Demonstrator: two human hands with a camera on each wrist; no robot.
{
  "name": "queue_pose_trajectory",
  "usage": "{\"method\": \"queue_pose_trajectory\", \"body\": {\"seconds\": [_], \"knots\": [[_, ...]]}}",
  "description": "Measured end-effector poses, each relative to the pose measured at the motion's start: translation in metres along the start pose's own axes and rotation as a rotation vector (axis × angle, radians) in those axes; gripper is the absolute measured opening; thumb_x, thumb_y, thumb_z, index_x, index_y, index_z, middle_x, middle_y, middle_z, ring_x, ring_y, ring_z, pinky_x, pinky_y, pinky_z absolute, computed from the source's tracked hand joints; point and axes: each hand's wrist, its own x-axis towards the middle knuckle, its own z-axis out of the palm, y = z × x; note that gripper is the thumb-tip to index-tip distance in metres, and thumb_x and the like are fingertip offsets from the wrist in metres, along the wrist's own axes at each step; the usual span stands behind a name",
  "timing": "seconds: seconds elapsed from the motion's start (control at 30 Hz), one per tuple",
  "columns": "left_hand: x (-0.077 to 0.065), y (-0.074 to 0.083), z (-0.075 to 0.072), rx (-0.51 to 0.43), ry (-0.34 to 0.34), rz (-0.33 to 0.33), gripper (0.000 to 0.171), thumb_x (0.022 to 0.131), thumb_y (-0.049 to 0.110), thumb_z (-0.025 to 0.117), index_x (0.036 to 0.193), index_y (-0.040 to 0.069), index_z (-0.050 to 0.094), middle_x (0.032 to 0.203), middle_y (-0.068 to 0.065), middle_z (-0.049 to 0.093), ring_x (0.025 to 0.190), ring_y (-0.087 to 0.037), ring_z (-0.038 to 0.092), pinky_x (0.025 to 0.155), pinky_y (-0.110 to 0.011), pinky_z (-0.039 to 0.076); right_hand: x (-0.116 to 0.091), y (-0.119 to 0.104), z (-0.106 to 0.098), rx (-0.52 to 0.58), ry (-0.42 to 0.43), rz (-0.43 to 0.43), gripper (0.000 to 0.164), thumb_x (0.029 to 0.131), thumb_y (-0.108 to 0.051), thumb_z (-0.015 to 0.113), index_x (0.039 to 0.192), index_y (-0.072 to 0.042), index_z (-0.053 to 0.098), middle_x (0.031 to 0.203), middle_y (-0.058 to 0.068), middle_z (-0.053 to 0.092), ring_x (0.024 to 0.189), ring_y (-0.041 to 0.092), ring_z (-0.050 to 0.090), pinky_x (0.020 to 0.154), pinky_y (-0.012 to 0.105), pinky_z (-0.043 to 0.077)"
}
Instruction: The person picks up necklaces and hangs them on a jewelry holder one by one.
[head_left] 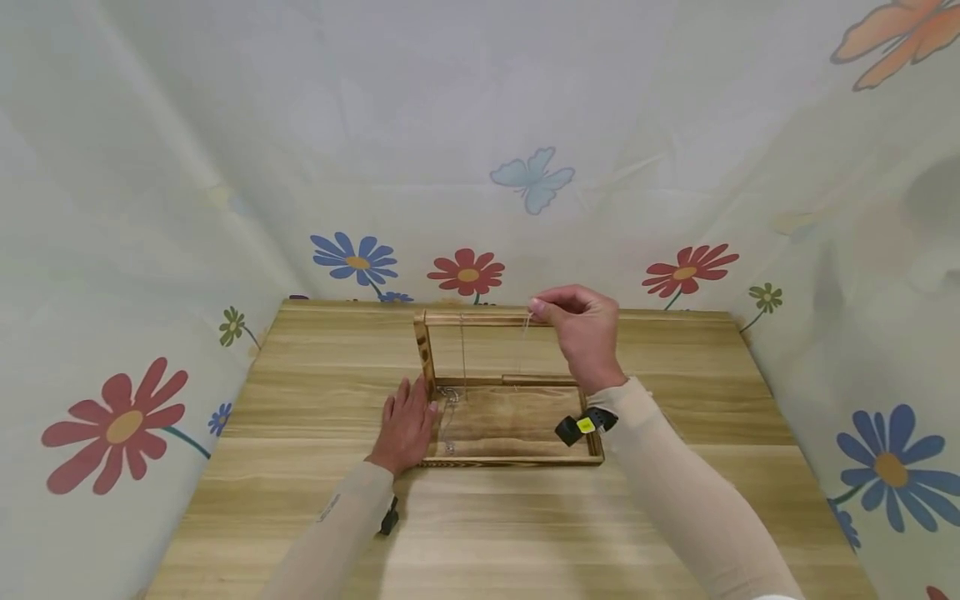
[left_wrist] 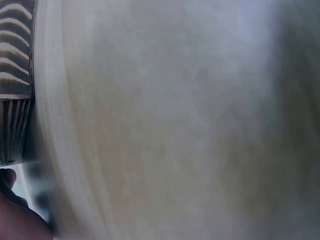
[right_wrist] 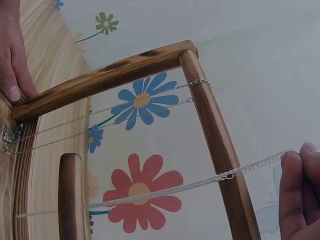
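Note:
A wooden jewellery stand has an upright post point(head_left: 424, 354), a top bar point(head_left: 487, 318) and a shallow tray point(head_left: 517, 461) as its base. Up by the top bar, my right hand point(head_left: 588, 333) pinches the end of a silver chain necklace point(right_wrist: 170, 191) between thumb and fingertips. The strands run down past the bar in the right wrist view. Another thin necklace point(head_left: 463, 358) hangs looped over the bar further left. My left hand point(head_left: 405, 429) lies against the tray's left side, fingers extended near the foot of the post. Bunched silver chain point(head_left: 448, 417) lies in the tray's left part.
The stand is on a wood-grain table point(head_left: 300, 400). Behind and beside the table hang pale sheets printed with flowers and butterflies point(head_left: 532, 179). A short wooden rod point(right_wrist: 70, 195) stands out near the tray's back edge. The left wrist view is mostly blurred table surface.

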Motion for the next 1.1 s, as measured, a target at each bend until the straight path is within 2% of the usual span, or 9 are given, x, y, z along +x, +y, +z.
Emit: {"method": "queue_pose_trajectory", "body": {"seconds": [0.13,0.27,0.37,0.53,0.7,0.93,1.1], "knots": [[0.0,0.0,0.0,-0.006,-0.002,-0.006,0.065,0.116,0.037,0.028,0.168,0.005,0.008,0.175,-0.017,0.019,0.164,-0.039,0.006,0.13,-0.064,0.006,0.0,-0.001,-0.004,0.005,0.008,0.012,0.014,0.089,0.0,0.08,0.098,0.01,0.077,0.083,-0.003,0.077,0.075,0.017,0.077,0.078,0.038,0.066],[0.0,0.0,0.001,-0.017,0.005,0.0,0.065,0.115,0.037,0.029,0.168,0.004,0.01,0.174,-0.018,0.02,0.164,-0.039,0.006,0.13,-0.065,0.006,-0.001,-0.001,-0.01,0.016,0.004,0.011,0.025,0.088,-0.008,0.083,0.101,0.012,0.075,0.086,-0.002,0.077,0.078,0.019,0.077,0.08,0.039,0.065],[-0.001,0.001,0.002,-0.021,0.011,0.002,0.065,0.115,0.036,0.03,0.168,0.004,0.01,0.174,-0.018,0.02,0.164,-0.04,0.007,0.129,-0.065,0.007,-0.002,0.0,-0.013,0.026,0.009,0.005,0.03,0.087,-0.012,0.085,0.101,0.013,0.075,0.088,0.0,0.077,0.077,0.014,0.076,0.077,0.032,0.065],[-0.001,-0.001,0.003,-0.02,0.021,0.002,0.065,0.115,0.036,0.031,0.168,0.004,0.01,0.174,-0.017,0.02,0.164,-0.039,0.007,0.129,-0.065,0.007,-0.001,0.003,-0.017,0.007,0.025,0.003,0.029,0.088,-0.01,0.084,0.102,0.014,0.074,0.088,0.0,0.077,0.076,0.012,0.076,0.076,0.028,0.065],[0.0,-0.003,0.004,-0.01,0.022,0.006,0.065,0.115,0.037,0.029,0.168,0.004,0.009,0.175,-0.016,0.019,0.164,-0.039,0.007,0.13,-0.064,0.007,0.0,0.004,-0.021,0.029,0.033,0.003,0.026,0.088,-0.005,0.083,0.102,0.015,0.074,0.086,0.0,0.078,0.074,0.013,0.076,0.075,0.03,0.065],[0.0,-0.003,0.004,-0.014,0.013,0.01,0.065,0.115,0.037,0.029,0.168,0.004,0.01,0.174,-0.018,0.02,0.164,-0.041,0.007,0.129,-0.064,0.007,0.0,0.004,-0.025,0.029,0.041,-0.026,0.028,0.086,-0.013,0.086,0.097,0.011,0.076,0.084,-0.001,0.078,0.073,0.014,0.076,0.074,0.031,0.065],[0.0,-0.003,0.004,-0.02,0.023,0.012,0.065,0.115,0.036,0.03,0.168,0.003,0.011,0.174,-0.018,0.02,0.164,-0.041,0.009,0.129,-0.065,0.008,-0.001,0.004,-0.027,0.026,0.042,-0.032,0.02,0.088,-0.004,0.082,0.098,0.012,0.076,0.083,-0.002,0.078,0.072,0.015,0.076,0.074,0.032,0.065]]}}
